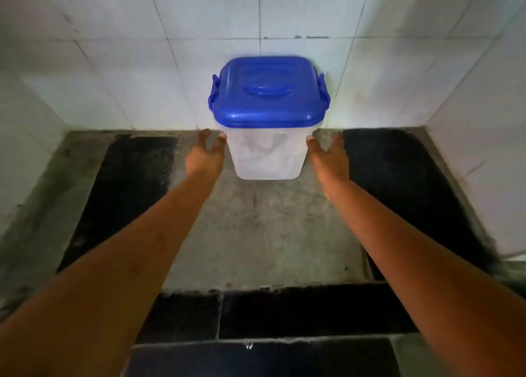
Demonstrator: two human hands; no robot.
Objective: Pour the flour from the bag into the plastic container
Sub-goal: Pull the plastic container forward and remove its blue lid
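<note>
Blue plastic lid [267, 92], closed on a cloudy see-through container [267, 157]. The container stands upright on the grey concrete surface [270, 228], at 12 o'clock from the person and close against the white tiled wall [113, 63]. Blue side clips [212, 94] sit at the lid's 9 and 3 o'clock edges. Something pale shows through the wall of the tub, too blurred to name.

Both bare arms reach straight ahead. The left hand [203, 157] is at the container's 9 o'clock side and the right hand [330, 157] is at its 3 o'clock side, so the tub sits squarely between them, just below the lid's rim. Both hands are spread, fingers apart and fairly straight, gripping nothing. One fingertip of each looks to meet the tub's upper corner, but I cannot tell if it presses.

Dark black slabs [125, 183] flank the concrete at 9 and 3 o'clock, with more along the near edge at 6 o'clock.
</note>
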